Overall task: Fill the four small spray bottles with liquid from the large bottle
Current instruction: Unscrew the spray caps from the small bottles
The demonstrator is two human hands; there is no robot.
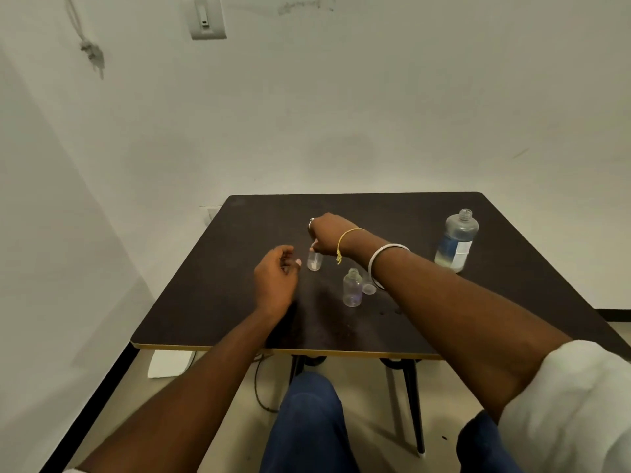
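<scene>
Head view: part-full large bottle (457, 240)

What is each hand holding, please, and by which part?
The right hand pinches a small bottle by its top. The left hand, fingers loosely curled beside it, holds nothing.

The one camera rides on my head and looks forward and down across a dark table (444, 213) with a pale wall (341, 114) behind it, its wide lens bending the room's edges. It sits close: my left hand (275, 281) and right hand (329, 235) fall near the middle of the frame over the tabletop, and my knees (307, 421) fill the bottom edge just under the table's near rim
</scene>
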